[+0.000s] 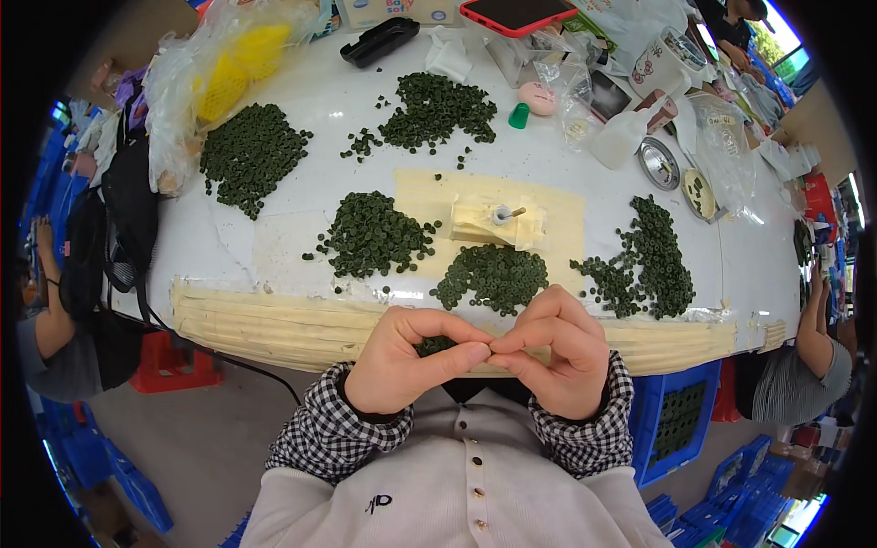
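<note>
My left hand (408, 359) and my right hand (565, 354) meet at the fingertips over the table's taped front edge. Both are closed in a pinch, and whatever lies between the tips is too small to make out. Some dark green pieces (435, 345) show between my left thumb and forefinger; whether they are held or lie beneath is unclear. Just beyond my hands is a heap of small round dark green pieces (491, 278). Behind it stands a tape-wrapped block (484, 224) with a short metal post (501, 214) and a thin brown tip.
More green heaps lie at left (370, 235), far left (251, 157), far middle (438, 110) and right (656, 260). A black tray (380, 42), a red-cased phone (516, 13), a green cap (519, 116) and a round tin (700, 194) sit farther back. A blue crate (647, 427) stands below right.
</note>
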Motion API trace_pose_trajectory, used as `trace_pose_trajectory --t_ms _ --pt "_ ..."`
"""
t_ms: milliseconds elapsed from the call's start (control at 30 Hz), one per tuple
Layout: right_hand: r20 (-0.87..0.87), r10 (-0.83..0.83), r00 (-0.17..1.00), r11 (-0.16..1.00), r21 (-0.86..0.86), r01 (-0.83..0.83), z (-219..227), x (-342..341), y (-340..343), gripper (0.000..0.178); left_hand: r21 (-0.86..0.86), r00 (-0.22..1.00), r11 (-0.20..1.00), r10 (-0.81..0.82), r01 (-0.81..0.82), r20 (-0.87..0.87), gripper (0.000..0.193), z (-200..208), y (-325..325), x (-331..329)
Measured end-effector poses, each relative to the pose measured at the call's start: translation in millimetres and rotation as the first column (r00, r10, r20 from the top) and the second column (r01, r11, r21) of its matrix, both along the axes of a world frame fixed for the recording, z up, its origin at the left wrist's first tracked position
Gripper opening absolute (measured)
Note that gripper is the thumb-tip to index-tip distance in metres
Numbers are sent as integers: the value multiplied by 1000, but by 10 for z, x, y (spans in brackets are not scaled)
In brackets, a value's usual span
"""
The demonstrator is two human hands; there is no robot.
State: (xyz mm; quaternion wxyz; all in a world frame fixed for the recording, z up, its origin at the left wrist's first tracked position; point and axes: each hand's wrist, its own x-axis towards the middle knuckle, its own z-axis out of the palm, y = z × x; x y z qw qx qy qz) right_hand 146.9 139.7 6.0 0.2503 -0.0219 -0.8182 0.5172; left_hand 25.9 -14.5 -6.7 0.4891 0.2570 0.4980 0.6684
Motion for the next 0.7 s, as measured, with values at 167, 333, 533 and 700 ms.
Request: trace_pose_trajectory --t_ms 167,333,533,700 --pt "-34 -31 999 1000 -3 31 -16 -25 -30 19 -39 998 998 55 -54 10 13 10 -5 28" --pt "-24 -54 998 995 -91 51 -71 -28 -54 17 -14 989 991 134 -135 -64 13 -44 12 66" --pt "41 -41 998 946 -321 52 -96 -33 -109 14 -40 985 987 151 -155 -87 13 -36 4 73" --pt "82 -17 996 891 -451 52 -117 -35 -152 14 -35 976 983 173 -179 -132 12 -49 10 76"
